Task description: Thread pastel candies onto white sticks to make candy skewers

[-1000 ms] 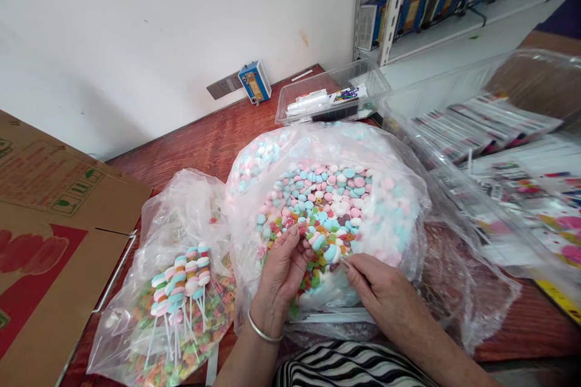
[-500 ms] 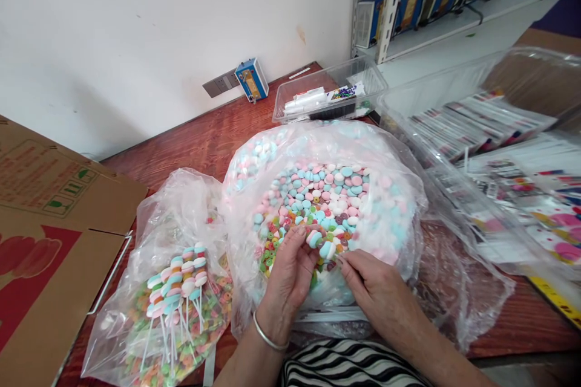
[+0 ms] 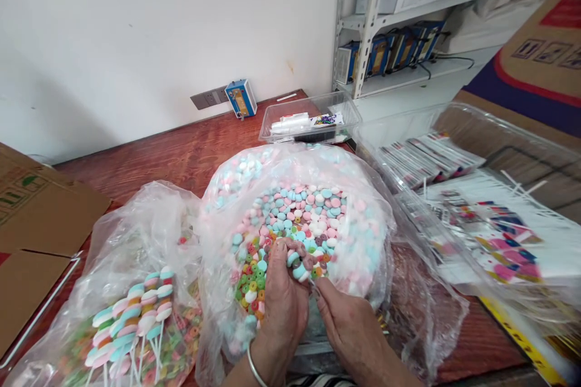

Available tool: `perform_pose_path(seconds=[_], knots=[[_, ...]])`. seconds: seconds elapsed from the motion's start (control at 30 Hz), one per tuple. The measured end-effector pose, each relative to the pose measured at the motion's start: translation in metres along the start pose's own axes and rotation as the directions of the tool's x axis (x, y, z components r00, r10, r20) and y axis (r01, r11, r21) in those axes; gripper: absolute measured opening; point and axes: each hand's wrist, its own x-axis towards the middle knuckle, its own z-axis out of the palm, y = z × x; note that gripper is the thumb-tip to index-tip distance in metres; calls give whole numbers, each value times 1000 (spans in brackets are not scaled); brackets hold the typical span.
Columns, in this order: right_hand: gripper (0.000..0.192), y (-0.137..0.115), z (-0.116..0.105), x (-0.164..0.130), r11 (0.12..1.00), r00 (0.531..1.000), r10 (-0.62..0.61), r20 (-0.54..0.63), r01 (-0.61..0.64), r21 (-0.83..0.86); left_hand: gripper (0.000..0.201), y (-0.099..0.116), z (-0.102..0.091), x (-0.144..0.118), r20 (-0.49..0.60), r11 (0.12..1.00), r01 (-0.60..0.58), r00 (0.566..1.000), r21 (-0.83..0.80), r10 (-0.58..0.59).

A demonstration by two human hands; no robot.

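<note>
Closer tog.: L hand pinching candies, R hand pinching stick; bag edge nr tray.

Candies pink, blue, white; tabletop red-brown.

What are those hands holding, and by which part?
A candy skewer: the left hand grips its candied end, the right hand apparently its stick end.
</note>
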Motion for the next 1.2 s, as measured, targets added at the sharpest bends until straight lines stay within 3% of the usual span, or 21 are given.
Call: perform_pose_path(seconds=[0.27, 0.37, 0.47, 0.5, 0.53, 0.57, 0.63, 0.67, 0.73, 0.83, 0.97, 1.2], knots=[[36, -3, 3, 5, 999, 996, -19, -82, 22, 28, 30, -10, 4, -4, -24, 997, 74, 997, 5, -74], [34, 3, -4, 9, 996, 999, 39, -36, -36, 77, 26, -6, 5, 6, 0, 992, 109, 994, 57, -109], [33, 15, -14, 10, 979, 989, 143, -40, -136, 152, 34, 4, 6, 39, 87, 958, -36, 996, 286, 12], [33, 21, -17, 10, 973, 983, 171, -62, -159, 168, 32, 8, 6, 54, 143, 892, -151, 985, 425, 98], [33, 26, -19, 8, 968, 978, 192, -83, -174, 180, 26, 11, 6, 72, 254, 752, -281, 955, 596, 156], [32, 31, -20, 7, 965, 974, 205, -97, -184, 188, 21, 13, 6, 90, 406, 543, -435, 896, 719, 180], [31, 40, -22, 2, 958, 969, 224, -106, -199, 207, 25, 16, 4, 125, 701, 80, -702, 712, 708, 36], [31, 43, -22, 0, 954, 966, 234, -107, -207, 215, 29, 16, 3, 141, 773, -91, -777, 629, 623, -84], [31, 48, -23, -4, 946, 960, 256, -117, -224, 233, 32, 14, -1, 164, 795, -186, -819, 572, 542, -203], [30, 53, -26, -7, 933, 947, 290, -141, -246, 264, 26, 12, -7, 182, 784, -212, -824, 565, 525, -256], [30, 52, -26, -5, 926, 945, 298, -131, -253, 282, 18, 9, -12, 187, 778, -232, -819, 572, 525, -260], [28, 52, -22, -4, 892, 941, 295, -165, -210, 400, 19, 9, -6, 172, 750, -186, -744, 659, 642, -48]])
